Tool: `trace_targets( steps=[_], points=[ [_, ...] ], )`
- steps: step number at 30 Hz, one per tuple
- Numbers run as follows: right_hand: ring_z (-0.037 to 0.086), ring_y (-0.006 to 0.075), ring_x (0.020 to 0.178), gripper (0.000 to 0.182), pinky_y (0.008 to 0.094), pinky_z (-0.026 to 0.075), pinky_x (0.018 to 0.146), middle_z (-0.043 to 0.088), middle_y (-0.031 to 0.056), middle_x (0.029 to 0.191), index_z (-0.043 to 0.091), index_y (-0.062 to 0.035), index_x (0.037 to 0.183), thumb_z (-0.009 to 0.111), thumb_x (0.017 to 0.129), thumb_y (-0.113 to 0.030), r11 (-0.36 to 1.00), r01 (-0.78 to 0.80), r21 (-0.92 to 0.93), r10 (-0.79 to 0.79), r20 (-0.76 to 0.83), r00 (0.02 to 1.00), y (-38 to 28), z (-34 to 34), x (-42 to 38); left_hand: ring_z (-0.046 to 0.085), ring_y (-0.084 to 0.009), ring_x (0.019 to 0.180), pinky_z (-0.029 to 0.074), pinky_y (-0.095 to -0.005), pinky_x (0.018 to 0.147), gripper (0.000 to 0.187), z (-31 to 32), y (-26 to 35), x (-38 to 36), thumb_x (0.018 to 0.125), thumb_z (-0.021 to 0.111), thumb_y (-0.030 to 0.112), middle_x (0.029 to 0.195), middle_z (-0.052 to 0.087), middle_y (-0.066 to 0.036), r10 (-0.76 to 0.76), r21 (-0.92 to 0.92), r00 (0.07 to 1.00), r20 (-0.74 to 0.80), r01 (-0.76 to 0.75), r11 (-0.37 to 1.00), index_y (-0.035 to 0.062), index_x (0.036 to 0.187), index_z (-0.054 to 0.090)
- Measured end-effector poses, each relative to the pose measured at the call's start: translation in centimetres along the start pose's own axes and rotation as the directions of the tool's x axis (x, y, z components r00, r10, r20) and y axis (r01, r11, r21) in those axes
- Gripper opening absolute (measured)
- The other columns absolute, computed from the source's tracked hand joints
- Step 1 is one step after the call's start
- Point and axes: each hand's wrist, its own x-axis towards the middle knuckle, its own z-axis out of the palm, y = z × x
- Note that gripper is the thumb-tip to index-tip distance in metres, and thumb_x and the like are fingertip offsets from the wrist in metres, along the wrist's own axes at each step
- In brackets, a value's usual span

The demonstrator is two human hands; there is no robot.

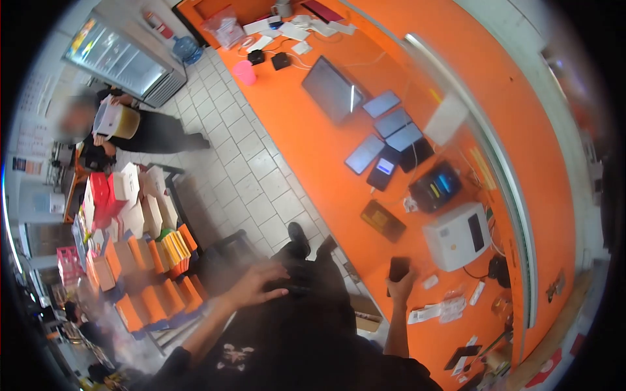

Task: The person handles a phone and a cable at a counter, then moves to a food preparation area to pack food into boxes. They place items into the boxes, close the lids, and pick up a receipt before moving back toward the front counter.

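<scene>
My right hand [402, 290] grips a dark smartphone [398, 268] over the near part of the orange counter [293, 111]. My left hand [259, 284] lies over my dark-clothed lap with its fingers stretched out, and it holds nothing. Beyond the phone on the counter are a dark brown, flat case-like object [383, 220] and a white boxy machine [456, 236] with a dark panel. A black device with a lit screen [435, 187] stands behind them. Further along lie several phones or tablets [364, 154] and a tilted grey screen [331, 90].
Folded orange cardboard boxes [134, 257] fill a rack at left. Across the tiled floor [241, 146], a person [153, 130] carries a container of yellowish liquid [117, 122] near a glass-door fridge [117, 55]. A clear panel with a metal rail [482, 143] edges the counter. Papers and cables lie about.
</scene>
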Motion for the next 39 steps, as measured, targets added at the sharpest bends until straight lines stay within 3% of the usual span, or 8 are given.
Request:
trace_targets(
  steps=[11, 23, 26, 28, 32, 34, 35, 39],
  points=[
    [0.045, 0.0448, 0.123, 0.098, 0.0515, 0.044, 0.1, 0.04, 0.0248, 0.131, 0.027, -0.0031, 0.15, 0.08, 0.068, -0.017, 0.842, 0.533, 0.083, -0.538, 0.208, 0.817, -20.4, 8.7, 6.7, 0.066, -0.0275, 0.104, 0.047, -0.0356, 0.094, 0.023, 3.0, -7.0, -4.6, 0.092, 0.067, 0.02, 0.109, 0.069, -0.013, -0.293, -0.327, 0.78, -0.552, 0.121, 0.937, 0.0013, 0.107, 0.067],
    [0.047, 0.0414, 0.122, 0.103, 0.05, 0.046, 0.1, 0.04, 0.024, 0.135, 0.026, -0.0012, 0.15, 0.083, 0.069, -0.03, 0.818, 0.562, -0.125, -0.491, 0.358, 0.794, -36.0, 17.7, 18.2, 0.065, -0.0195, 0.096, 0.051, -0.0332, 0.087, 0.036, 3.1, -13.3, 0.8, 0.096, 0.066, 0.033, 0.104, 0.07, -0.009, -0.509, -0.531, 0.708, -0.489, 0.221, 0.818, 0.0025, 0.114, 0.067],
    [0.049, 0.0409, 0.123, 0.101, 0.0503, 0.042, 0.104, 0.043, 0.0239, 0.135, 0.033, -0.0004, 0.147, 0.086, 0.066, -0.03, 0.821, 0.535, 0.199, -0.568, 0.37, 0.735, -36.5, 19.2, 18.2, 0.065, -0.0209, 0.105, 0.05, -0.0333, 0.091, 0.051, 0.1, -13.5, 5.5, 0.095, 0.062, 0.046, 0.113, 0.069, -0.01, -0.498, -0.616, 0.763, -0.412, 0.17, 0.77, 0.0019, 0.122, 0.063],
    [0.049, 0.0411, 0.123, 0.098, 0.0493, 0.042, 0.104, 0.048, 0.0249, 0.132, 0.038, 0.0013, 0.143, 0.088, 0.065, -0.031, 0.755, 0.488, 0.437, -0.654, 0.454, 0.606, -36.6, 23.1, 19.0, 0.062, -0.0243, 0.112, 0.049, -0.0374, 0.096, 0.07, -3.2, -12.8, 9.6, 0.094, 0.056, 0.059, 0.122, 0.064, -0.014, -0.555, -0.79, 0.816, -0.159, 0.232, 0.567, 0.002, 0.135, 0.052],
    [0.049, 0.0424, 0.121, 0.097, 0.0472, 0.042, 0.103, 0.048, 0.0265, 0.13, 0.036, 0.0044, 0.144, 0.088, 0.068, -0.029, 0.531, 0.505, 0.68, -0.81, 0.234, 0.537, -46.3, 17.2, 10.8, 0.05, -0.0292, 0.129, 0.044, -0.0487, 0.103, 0.089, -9.5, -11.8, 17.4, 0.09, 0.047, 0.074, 0.143, 0.047, -0.018, -0.531, -0.965, 0.841, -0.101, 0.047, 0.259, 0.0048, 0.146, 0.038],
    [0.047, 0.0426, 0.121, 0.089, 0.0474, 0.041, 0.103, 0.046, 0.0278, 0.129, 0.031, 0.0052, 0.146, 0.082, 0.077, -0.022, 0.441, 0.674, 0.593, -0.878, 0.127, 0.462, -50.8, 15.6, 8.8, 0.052, -0.0294, 0.128, 0.044, -0.0486, 0.104, 0.087, -13.0, -8.5, 19.1, 0.09, 0.046, 0.075, 0.14, 0.05, -0.017, -0.546, -0.95, 0.788, -0.284, -0.309, 0.047, 0.0061, 0.144, 0.042],
    [0.045, 0.0442, 0.121, 0.081, 0.047, 0.041, 0.102, 0.043, 0.0301, 0.129, 0.025, 0.0039, 0.149, 0.072, 0.085, -0.014, 0.422, 0.651, 0.631, -0.897, 0.189, 0.399, -52.9, 15.4, 8.7, 0.053, -0.029, 0.128, 0.044, -0.0485, 0.105, 0.08, -14.2, -11.1, 20.1, 0.091, 0.044, 0.074, 0.137, 0.053, -0.013, -0.324, -0.927, 0.895, -0.305, -0.357, -0.112, 0.0105, 0.14, 0.048],
    [0.063, 0.0326, 0.091, 0.025, 0.0431, 0.051, 0.084, 0.06, 0.0165, 0.105, 0.063, -0.001, 0.11, 0.064, 0.092, -0.019, 0.493, 0.661, 0.566, -0.87, 0.29, 0.4, -63.8, 13.6, 12.3, 0.056, -0.0295, 0.124, 0.046, -0.0497, 0.103, 0.07, -20.2, -13.1, 21.1, 0.095, 0.041, 0.069, 0.138, 0.055, -0.012, -0.352, -0.699, 0.774, -0.527, -0.63, -0.339, 0.0141, 0.137, 0.05]
  ],
)
